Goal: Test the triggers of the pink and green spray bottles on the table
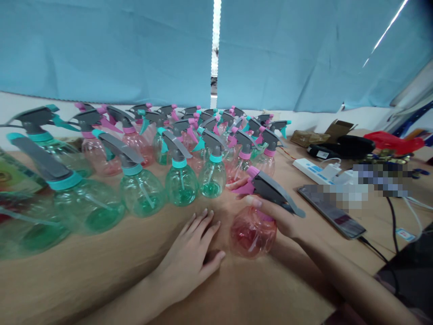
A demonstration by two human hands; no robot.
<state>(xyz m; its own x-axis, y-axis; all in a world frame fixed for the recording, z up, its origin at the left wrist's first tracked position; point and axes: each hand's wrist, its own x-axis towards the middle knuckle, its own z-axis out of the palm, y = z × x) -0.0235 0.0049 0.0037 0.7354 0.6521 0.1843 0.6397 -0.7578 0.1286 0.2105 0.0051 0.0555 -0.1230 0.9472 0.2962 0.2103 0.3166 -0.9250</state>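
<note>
My right hand (pixel 270 210) is closed around the neck of a pink spray bottle (pixel 252 234), just under its grey and pink trigger head. The bottle is round and see-through, and it stands nearly upright on the table or just above it; I cannot tell which. Part of its collar is hidden by my fingers. To its left, my left hand (pixel 194 250) lies flat on the tabletop with its fingers stretched out, holding nothing. Beyond that hand stands a green spray bottle (pixel 182 183) with a turquoise collar, beside another green one (pixel 212 178).
Several more green and pink spray bottles (pixel 142 192) crowd the back and left of the wooden table (pixel 135 271). At right lie a phone (pixel 331 212) with a cable, a white power strip (pixel 313 171), a black case (pixel 341 149) and a red bag (pixel 394 142). Blue curtains hang behind.
</note>
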